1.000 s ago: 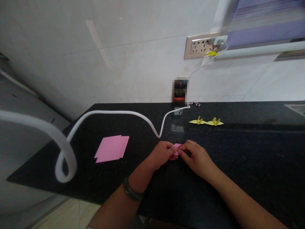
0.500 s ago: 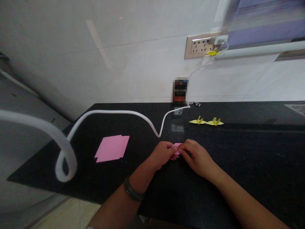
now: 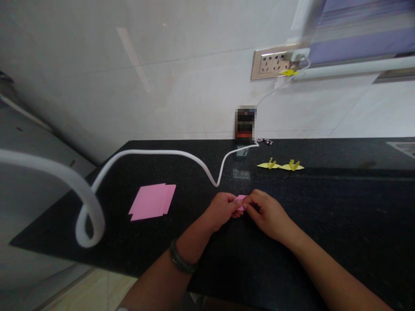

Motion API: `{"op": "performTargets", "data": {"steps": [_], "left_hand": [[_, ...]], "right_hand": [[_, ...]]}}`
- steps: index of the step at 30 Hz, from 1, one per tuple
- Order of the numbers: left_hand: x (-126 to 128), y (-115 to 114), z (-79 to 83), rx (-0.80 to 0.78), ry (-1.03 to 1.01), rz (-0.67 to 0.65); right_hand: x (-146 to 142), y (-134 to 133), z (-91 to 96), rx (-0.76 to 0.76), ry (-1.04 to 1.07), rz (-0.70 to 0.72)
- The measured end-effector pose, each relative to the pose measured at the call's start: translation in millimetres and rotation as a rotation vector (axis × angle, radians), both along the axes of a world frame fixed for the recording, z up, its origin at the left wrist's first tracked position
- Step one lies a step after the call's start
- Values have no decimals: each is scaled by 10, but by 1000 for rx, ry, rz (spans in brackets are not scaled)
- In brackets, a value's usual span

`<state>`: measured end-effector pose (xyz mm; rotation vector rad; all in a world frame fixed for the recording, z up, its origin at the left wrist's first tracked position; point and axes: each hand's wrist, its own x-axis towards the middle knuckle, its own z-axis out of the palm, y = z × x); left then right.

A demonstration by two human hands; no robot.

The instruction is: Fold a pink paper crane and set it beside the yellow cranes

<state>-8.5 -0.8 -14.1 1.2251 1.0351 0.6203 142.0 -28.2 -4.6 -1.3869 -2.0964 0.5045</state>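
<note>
Between my hands is a small folded piece of pink paper [image 3: 240,198], held just above the dark countertop [image 3: 207,259]. My left hand [image 3: 223,207] pinches its left side, thumb on top and fingers beneath. From the right, my right hand [image 3: 264,211] closes thumb and fingertips on the other side, hiding part of the folds. To the left lies a loose stack of pink paper sheets [image 3: 151,201]. Beyond my right hand, two folded yellow paper cranes [image 3: 269,164] stand side by side with their wings spread.
A thick white cable [image 3: 155,151] loops across the counter's left part. A phone-like device with a blurred screen [image 3: 245,125] leans on the wall, a small patterned item [image 3: 267,141] beside it. Above is a wall socket [image 3: 272,62] with a plugged-in charger [image 3: 296,55].
Almost nothing differs. Both hands stay on the folded pink paper, with only a very slight shift of the fingers and the view.
</note>
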Motion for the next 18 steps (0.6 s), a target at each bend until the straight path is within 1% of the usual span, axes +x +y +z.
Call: {"op": "performTargets", "data": {"steps": [5,8,13,18], "left_hand": [[12,-4,-15,-5,0,17],[8,-6,3,-15,3,16],[-22,-17,54,-11,-34,-37],[-42,-17,71,-4,-39,-34]], "right_hand": [[-14,-7,7,3,16,-14],[-9,-4,7,7,25,-16],[14,3,-7,7,45,-26],[39,12,3,-16,153,-17]]}}
